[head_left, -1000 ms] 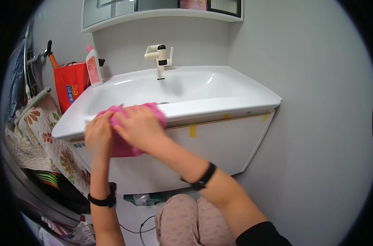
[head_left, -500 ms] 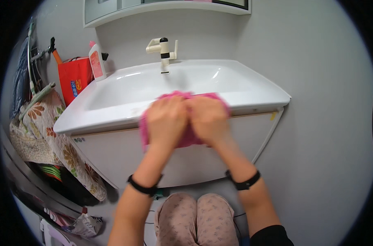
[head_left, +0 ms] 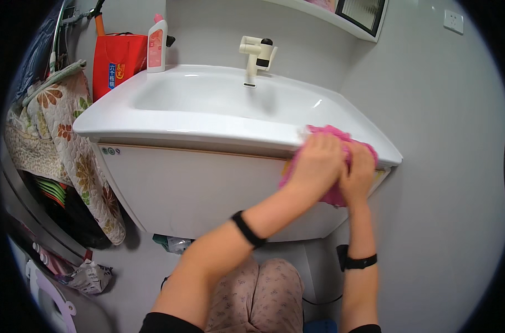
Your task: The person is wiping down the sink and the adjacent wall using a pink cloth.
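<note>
A bright pink cloth (head_left: 331, 195) lies over the front rim of the white washbasin (head_left: 180, 123), close to its right corner, and hangs down against the cabinet front (head_left: 197, 188). My left hand (head_left: 319, 164) is closed on the cloth, slightly blurred. Beside it, touching, my right hand (head_left: 358, 173) also grips the cloth, its fingers bent over the rim. Both sets of fingertips are partly hidden in the folds. A cream faucet (head_left: 258, 58) with a black top stands at the back of the basin.
At the basin's back left stand a white bottle with a pink cap (head_left: 157, 47) and a red bag (head_left: 119, 58). A floral quilted cover (head_left: 77, 144) hangs at the left. A grey wall (head_left: 430, 183) rises close on the right; a mirror cabinet (head_left: 341, 19) is above.
Both hands have slid the pink cloth along the front rim from the middle to the right end. The view has shifted as well.
</note>
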A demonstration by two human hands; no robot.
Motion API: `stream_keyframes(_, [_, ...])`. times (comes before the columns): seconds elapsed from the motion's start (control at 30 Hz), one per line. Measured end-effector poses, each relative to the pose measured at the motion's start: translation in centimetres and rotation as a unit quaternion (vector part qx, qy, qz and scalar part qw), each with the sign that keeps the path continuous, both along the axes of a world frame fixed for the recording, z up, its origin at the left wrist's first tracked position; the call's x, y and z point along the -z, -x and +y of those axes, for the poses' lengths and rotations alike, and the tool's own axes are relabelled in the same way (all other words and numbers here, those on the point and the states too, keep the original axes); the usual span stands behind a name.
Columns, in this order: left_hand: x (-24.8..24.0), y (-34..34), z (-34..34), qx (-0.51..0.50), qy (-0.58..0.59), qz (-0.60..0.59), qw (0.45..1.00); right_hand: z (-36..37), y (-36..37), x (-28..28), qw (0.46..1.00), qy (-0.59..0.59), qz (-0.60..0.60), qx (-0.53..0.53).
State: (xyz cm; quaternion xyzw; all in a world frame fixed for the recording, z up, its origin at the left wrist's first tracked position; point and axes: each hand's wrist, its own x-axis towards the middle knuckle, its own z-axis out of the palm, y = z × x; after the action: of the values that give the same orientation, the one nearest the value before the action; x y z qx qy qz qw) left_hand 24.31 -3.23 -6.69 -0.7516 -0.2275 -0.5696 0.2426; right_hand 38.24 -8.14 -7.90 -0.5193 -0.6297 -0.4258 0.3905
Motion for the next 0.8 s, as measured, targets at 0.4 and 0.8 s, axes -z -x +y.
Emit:
stream_keyframes(0.4, [-0.4,27.0,3.6,-0.215,0.089,0.002,0.972,8.3,26.9,-2.2,0.986,0.003,-0.037,-0.163])
stream_keyframes(0.8, [-1.4,5.8,1.8,-0.096,-0.075,0.069,0.99,3.2,5.9,-0.9,0.981,-0.074,0.014,-0.181])
